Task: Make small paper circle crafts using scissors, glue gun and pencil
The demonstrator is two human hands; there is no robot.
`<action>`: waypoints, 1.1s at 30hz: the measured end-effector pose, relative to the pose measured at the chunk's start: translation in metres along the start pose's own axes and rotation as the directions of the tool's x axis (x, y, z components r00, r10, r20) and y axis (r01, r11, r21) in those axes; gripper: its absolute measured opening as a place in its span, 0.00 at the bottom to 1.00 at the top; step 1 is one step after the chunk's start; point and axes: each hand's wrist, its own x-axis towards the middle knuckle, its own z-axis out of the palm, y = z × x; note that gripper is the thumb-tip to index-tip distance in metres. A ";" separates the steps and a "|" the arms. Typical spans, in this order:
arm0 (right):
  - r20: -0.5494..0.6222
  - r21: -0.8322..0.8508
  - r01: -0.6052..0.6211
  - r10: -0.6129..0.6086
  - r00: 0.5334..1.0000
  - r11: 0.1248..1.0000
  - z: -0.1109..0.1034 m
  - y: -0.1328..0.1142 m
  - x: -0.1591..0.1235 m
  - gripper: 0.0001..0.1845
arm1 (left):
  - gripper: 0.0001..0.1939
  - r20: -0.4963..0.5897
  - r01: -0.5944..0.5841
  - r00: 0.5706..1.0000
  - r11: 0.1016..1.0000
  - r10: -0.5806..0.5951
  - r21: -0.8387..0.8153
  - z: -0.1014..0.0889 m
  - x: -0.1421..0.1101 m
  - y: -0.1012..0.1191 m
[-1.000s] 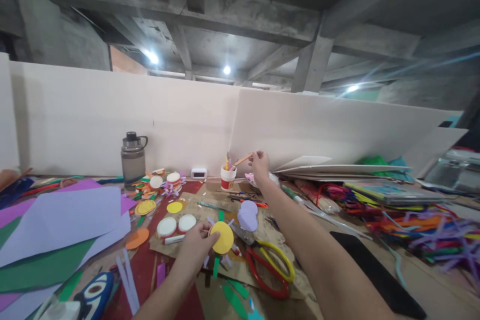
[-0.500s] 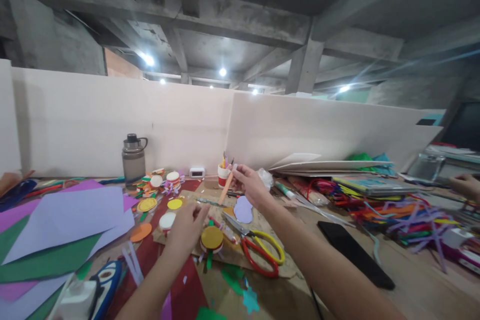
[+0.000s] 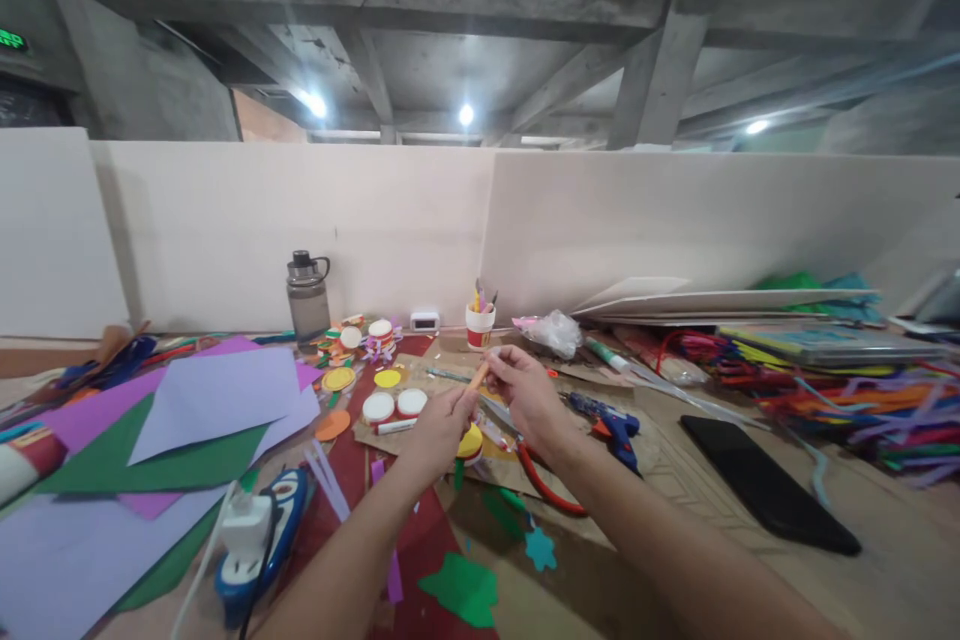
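While both hands are meeting on the near side of the pen cup (image 3: 481, 328), the left hand (image 3: 439, 427) is pinching the lower end of a tan stick (image 3: 478, 377) and the right hand (image 3: 527, 398) is holding its upper end between thumb and fingers. The stick is tilting up toward the cup, visibly joining nothing yet. Nearer than the cup, a yellow-topped piece (image 3: 470, 442) is lying partly hidden by the left hand, its completeness unclear. Left of the cup, strip-trimmed pieces (image 3: 380, 331) are sitting clustered, seemingly further along; left of and nearer than the cup, two white-topped pieces (image 3: 412, 404) are lying without coloured tops, seemingly needing more work.
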 end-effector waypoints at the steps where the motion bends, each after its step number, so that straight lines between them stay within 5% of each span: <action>1: -0.015 0.013 -0.002 0.002 1.000 1.000 -0.001 0.001 0.000 0.17 | 0.15 0.077 -0.022 0.997 0.997 0.016 0.070 0.000 0.000 0.000; 13: -0.155 0.158 0.033 -0.008 0.988 0.987 0.001 0.007 -0.002 0.12 | 0.18 0.164 -0.093 0.985 0.961 0.052 0.260 0.006 0.001 0.003; 20: -0.406 0.153 0.168 -0.093 0.909 0.974 -0.069 -0.033 0.032 0.12 | 0.20 0.199 0.122 0.973 0.992 -0.117 -0.010 -0.001 -0.002 -0.004; 22: -0.284 -0.096 0.042 -0.068 0.956 0.994 -0.081 -0.040 0.031 0.12 | 0.21 0.118 0.140 0.986 0.972 -0.119 -0.189 -0.003 0.002 -0.006; 24: 0.050 -0.475 -0.082 0.119 0.992 0.876 -0.080 -0.038 0.023 0.11 | 0.19 -0.008 0.080 0.996 0.946 -0.087 -0.316 -0.006 0.006 -0.006; 27: 0.382 -0.843 0.137 0.399 0.834 0.521 -0.066 -0.027 0.008 0.10 | 0.16 -0.089 0.058 0.991 0.910 -0.104 -0.410 -0.012 0.010 -0.003; 30: 0.362 -0.928 0.246 0.533 0.765 0.278 -0.055 -0.018 -0.002 0.07 | 0.15 -0.119 0.042 0.990 0.964 -0.075 -0.262 -0.017 0.012 -0.001; 31: 0.359 -0.931 0.255 0.514 0.779 0.263 -0.052 -0.017 -0.004 0.07 | 0.15 -0.110 0.044 0.992 0.982 -0.065 -0.182 -0.018 0.011 -0.001; 33: 0.368 -0.912 0.284 0.288 0.884 0.295 -0.048 -0.015 -0.007 0.09 | 0.15 -0.055 0.060 0.997 0.998 -0.060 -0.006 -0.018 0.010 0.000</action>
